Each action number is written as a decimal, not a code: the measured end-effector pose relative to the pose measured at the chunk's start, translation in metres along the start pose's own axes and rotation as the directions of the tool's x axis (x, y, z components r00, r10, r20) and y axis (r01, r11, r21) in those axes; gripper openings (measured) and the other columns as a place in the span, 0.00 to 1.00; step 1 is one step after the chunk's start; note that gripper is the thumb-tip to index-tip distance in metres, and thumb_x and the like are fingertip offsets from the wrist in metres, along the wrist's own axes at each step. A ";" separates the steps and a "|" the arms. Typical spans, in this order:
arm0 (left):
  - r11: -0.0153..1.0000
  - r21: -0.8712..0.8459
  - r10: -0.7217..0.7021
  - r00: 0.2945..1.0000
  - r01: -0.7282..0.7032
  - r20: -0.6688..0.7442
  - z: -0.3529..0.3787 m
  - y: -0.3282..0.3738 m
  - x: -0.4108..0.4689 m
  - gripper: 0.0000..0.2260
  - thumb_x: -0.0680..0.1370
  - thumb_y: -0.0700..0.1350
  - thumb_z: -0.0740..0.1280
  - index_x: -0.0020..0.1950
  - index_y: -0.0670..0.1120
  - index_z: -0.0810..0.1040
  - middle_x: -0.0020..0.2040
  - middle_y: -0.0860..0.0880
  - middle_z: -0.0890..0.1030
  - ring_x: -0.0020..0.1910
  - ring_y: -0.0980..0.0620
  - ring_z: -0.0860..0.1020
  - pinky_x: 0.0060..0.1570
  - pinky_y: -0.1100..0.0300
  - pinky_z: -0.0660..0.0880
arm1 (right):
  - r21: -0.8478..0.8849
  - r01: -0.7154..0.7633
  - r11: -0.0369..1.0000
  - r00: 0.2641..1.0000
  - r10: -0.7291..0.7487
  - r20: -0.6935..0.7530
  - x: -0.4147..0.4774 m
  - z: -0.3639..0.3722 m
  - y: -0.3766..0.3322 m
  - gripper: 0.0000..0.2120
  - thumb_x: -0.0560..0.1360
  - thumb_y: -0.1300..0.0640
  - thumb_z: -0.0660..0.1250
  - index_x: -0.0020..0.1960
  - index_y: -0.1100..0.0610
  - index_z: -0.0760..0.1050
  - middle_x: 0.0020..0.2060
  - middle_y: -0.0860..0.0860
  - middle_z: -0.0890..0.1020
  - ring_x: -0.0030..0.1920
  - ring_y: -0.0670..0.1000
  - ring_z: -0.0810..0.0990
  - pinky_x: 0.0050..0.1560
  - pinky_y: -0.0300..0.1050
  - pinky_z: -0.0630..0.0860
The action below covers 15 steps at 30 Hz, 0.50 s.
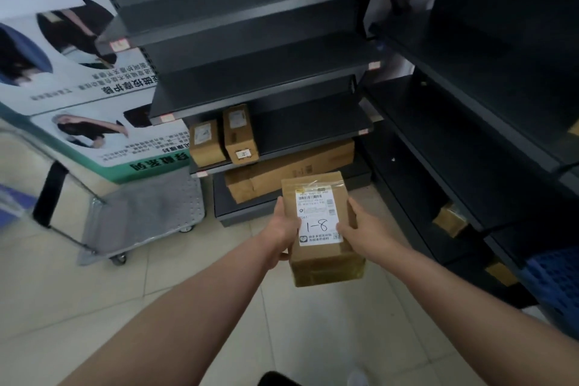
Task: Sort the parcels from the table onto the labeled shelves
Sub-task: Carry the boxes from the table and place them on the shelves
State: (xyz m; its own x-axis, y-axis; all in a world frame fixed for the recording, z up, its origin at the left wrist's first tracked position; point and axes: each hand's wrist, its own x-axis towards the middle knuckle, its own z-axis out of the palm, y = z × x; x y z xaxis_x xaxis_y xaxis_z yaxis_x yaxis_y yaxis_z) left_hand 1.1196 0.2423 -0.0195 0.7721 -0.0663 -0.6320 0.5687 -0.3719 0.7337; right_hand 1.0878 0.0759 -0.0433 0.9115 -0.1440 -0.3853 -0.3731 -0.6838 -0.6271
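Parcel: held over the floor before the shelves, handwritten "1-8" facing you.
Left hand: clasps its left edge; keep the thumb off the writing.
Right hand: grips its right side.
Shelves: match a shelf tag before placing.

I see two parcels side by side on a low shelf, a platform trolley to its left
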 end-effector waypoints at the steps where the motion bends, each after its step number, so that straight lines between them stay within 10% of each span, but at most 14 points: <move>1: 1.000 -0.008 -0.012 1.000 0.012 -0.007 -0.003 0.004 0.011 0.15 0.82 0.45 0.59 0.53 0.67 0.59 0.46 0.51 0.82 0.44 0.50 0.80 0.34 0.54 0.72 | -0.012 0.000 1.000 1.000 0.000 0.005 0.012 0.000 -0.003 0.31 0.79 0.48 0.61 0.76 0.41 0.49 0.57 0.46 0.79 0.42 0.47 0.78 0.35 0.41 0.75; 15: 0.995 -0.022 -0.098 0.995 0.099 0.009 -0.107 0.071 0.215 0.13 0.83 0.46 0.58 0.59 0.65 0.63 0.45 0.52 0.82 0.43 0.51 0.81 0.34 0.55 0.73 | -0.004 -0.071 0.997 0.994 0.071 0.087 0.225 0.036 -0.093 0.30 0.79 0.48 0.61 0.76 0.42 0.51 0.60 0.46 0.78 0.41 0.44 0.73 0.31 0.36 0.67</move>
State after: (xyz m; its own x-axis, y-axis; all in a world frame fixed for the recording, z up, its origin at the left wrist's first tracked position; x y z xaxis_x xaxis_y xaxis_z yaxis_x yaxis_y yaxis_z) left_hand 1.3560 0.3013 -0.0766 0.7097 -0.0380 -0.7035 0.6482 -0.3558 0.6732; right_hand 1.3215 0.1333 -0.0962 0.8641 -0.1294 -0.4864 -0.4361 -0.6748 -0.5953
